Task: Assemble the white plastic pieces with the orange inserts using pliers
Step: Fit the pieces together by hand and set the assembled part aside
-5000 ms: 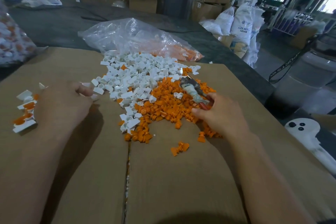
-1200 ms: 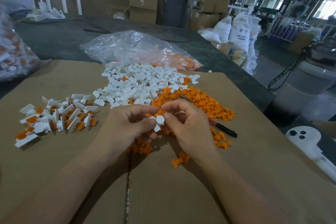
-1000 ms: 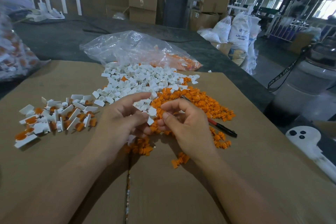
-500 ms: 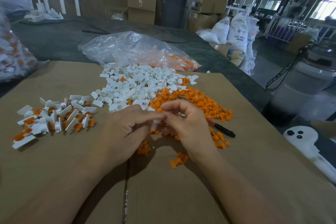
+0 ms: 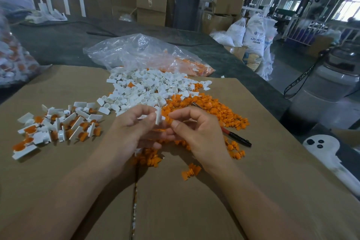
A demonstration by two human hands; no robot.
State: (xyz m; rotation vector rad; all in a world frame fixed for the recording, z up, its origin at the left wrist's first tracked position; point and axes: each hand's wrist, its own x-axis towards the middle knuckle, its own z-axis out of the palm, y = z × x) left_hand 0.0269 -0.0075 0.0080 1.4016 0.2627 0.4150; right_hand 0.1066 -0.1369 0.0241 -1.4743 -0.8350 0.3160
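Head view: the hands have drawn slightly apart, and the white piece (image 5: pixel 158 116) now stands out edge-on, pinched at the left hand's (image 5: pixel 134 132) fingertips. The right hand (image 5: pixel 196 132) curls just beside it; whether it pinches anything, I cannot tell. Pliers (image 5: pixel 236 138) lie untouched by the orange pile (image 5: pixel 210 107), so the squeeze looks yet to come.

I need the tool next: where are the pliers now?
In the head view the pliers lie on the cardboard, just right of the right hand, among the orange inserts.
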